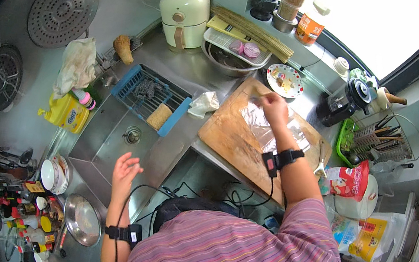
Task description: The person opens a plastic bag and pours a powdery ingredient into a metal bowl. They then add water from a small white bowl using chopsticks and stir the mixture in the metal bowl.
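My right hand [274, 110] is over the far part of a wooden cutting board [226, 128], above a crumpled sheet of aluminium foil [262, 128]. Its fingers are pinched together, and whatever they hold is too small to make out. My left hand [126, 170] hangs in the air by the right side of the sink [103, 141], fingers bent but apart, with nothing in it. A vegetable peeler [321, 162] lies on the board's right edge. Just beyond the board stands a dotted plate [292, 84] with small food pieces on it.
A blue drain rack [169, 124] with a sponge [159, 116] spans the sink. Behind are a pale green air fryer [184, 14] and a metal bowl [225, 65] under a white tray with cut onion. On the right stand a blender [342, 103] and a cutlery holder [378, 141].
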Motion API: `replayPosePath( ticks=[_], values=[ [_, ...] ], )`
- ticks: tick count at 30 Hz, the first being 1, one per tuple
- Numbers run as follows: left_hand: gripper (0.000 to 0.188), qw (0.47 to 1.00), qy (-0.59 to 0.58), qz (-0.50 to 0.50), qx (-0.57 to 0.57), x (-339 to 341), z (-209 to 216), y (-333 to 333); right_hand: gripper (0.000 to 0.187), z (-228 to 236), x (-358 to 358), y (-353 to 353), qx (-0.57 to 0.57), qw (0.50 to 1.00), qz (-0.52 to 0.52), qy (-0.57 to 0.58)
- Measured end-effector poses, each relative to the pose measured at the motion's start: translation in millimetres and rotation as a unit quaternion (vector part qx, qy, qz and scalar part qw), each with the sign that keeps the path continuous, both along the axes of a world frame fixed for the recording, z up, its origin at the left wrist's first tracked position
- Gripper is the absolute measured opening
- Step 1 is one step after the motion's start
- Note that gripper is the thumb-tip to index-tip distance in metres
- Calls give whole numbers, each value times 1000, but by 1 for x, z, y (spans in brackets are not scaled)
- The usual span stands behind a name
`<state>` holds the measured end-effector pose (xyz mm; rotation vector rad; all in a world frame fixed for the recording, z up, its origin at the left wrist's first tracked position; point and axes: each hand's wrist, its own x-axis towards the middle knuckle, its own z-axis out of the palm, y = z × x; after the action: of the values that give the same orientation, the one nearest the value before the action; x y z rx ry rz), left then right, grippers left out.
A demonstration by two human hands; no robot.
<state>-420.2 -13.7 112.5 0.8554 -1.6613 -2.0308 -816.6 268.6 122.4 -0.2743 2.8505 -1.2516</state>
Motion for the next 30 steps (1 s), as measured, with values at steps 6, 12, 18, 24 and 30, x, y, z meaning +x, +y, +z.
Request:
replayPosePath(
  ticks=[6,12,18,24,30],
  values=[
    [42,987,-90,129,-35,47,-19,-8,22,-50,-113,23,182,963,-162,115],
    [39,971,-97,216,-29,90,-32,3,17,-108,-139,19,308,925,-111,193],
    [40,959,-123,249,-49,131,-30,8,35,-112,-131,22,397,911,-105,39],
    [31,950,-89,297,-44,169,-40,7,53,-55,-79,-11,308,944,-112,24],
    [27,937,-153,312,-34,228,-42,7,36,-42,33,-95,75,973,89,201]
  ],
)
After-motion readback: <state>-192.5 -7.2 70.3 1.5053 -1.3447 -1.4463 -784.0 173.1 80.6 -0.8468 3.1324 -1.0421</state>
